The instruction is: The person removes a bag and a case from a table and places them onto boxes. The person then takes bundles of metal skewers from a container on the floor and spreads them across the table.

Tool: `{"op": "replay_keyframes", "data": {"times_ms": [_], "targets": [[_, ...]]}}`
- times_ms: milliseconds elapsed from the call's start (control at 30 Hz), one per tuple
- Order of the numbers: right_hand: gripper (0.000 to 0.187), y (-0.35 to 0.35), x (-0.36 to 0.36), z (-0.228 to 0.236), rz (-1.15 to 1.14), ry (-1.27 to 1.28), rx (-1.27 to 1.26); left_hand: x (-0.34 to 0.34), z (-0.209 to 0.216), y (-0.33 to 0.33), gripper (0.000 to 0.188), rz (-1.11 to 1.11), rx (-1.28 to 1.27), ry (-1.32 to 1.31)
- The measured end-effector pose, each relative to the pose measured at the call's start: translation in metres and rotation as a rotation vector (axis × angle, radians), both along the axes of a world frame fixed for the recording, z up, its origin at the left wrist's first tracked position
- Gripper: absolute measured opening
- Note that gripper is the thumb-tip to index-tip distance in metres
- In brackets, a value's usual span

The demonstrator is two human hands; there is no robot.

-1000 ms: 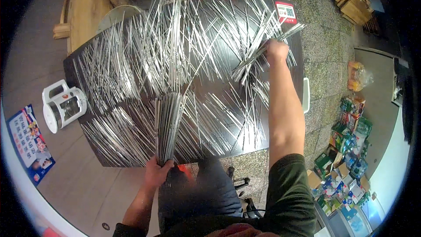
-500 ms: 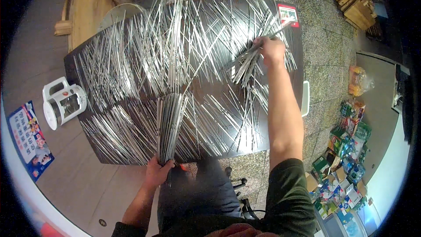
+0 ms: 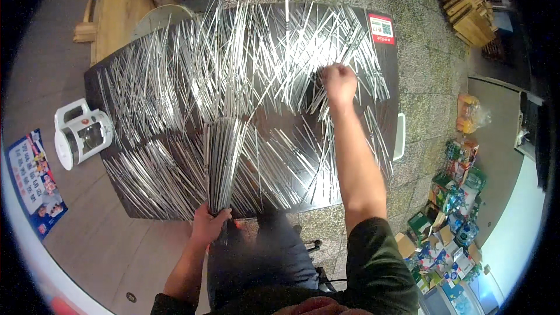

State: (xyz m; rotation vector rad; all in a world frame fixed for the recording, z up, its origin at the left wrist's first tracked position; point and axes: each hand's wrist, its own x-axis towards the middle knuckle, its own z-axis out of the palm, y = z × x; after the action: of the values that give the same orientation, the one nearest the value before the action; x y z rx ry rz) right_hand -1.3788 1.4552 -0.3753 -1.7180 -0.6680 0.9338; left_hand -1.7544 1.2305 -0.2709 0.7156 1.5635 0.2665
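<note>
A great many thin silvery metal skewers (image 3: 227, 52) lie spread in loose, overlapping rows across a dark table. My left hand (image 3: 209, 223), at the table's near edge, is closed round the lower ends of a thick bundle of skewers (image 3: 223, 154), whose other ends point away from me over the tabletop. Over the right side of the far row, my right hand (image 3: 339, 84) has its fingers curled together on a few skewers. The hand itself covers part of them, so how many it grips is hidden.
A white-handled glass jug (image 3: 87, 134) stands at the left of the dark table (image 3: 280, 121). A red and white card (image 3: 382, 28) lies at its far right corner. Wooden furniture (image 3: 119, 9) is at the far left; boxes and bottles (image 3: 452, 227) crowd the right.
My right hand has moved left and a little nearer to me; the skewers fanned out from it now lie among the pile. My left hand keeps its bundle nearly in place.
</note>
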Motion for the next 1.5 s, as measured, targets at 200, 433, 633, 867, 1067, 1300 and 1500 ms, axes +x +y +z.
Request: {"op": "replay_keyframes", "data": {"times_ms": [200,433,633,867,1067,1300,1500], "targets": [[0.036,-0.148,-0.120,0.047,0.407,0.430,-0.385,0.030,0.032,0.028,0.019,0.102,-0.104,-0.136],[0.019,-0.226,-0.195,0.113,0.490,0.830,-0.563,0.041,0.050,0.007,0.029,-0.105,0.048,-0.132],[0.021,-0.278,-0.251,0.126,0.502,0.721,-0.672,-0.021,0.036,-0.060,0.035,-0.083,0.043,-0.263],[0.016,-0.351,-0.379,0.150,0.394,0.542,-0.438,-0.149,0.066,-0.122,0.038,-0.133,0.066,-0.325],[0.017,-0.408,-0.531,0.162,0.489,0.659,-0.425,-0.299,0.076,-0.204,0.034,-0.099,0.185,-0.228],[0.018,-0.441,-0.668,0.161,0.623,0.572,-0.354,-0.414,0.101,-0.250,0.035,0.200,0.253,-0.111],[0.019,-0.448,-0.735,0.151,0.621,0.690,-0.306,-0.471,0.065,-0.277,0.031,0.408,0.154,-0.145]]}}
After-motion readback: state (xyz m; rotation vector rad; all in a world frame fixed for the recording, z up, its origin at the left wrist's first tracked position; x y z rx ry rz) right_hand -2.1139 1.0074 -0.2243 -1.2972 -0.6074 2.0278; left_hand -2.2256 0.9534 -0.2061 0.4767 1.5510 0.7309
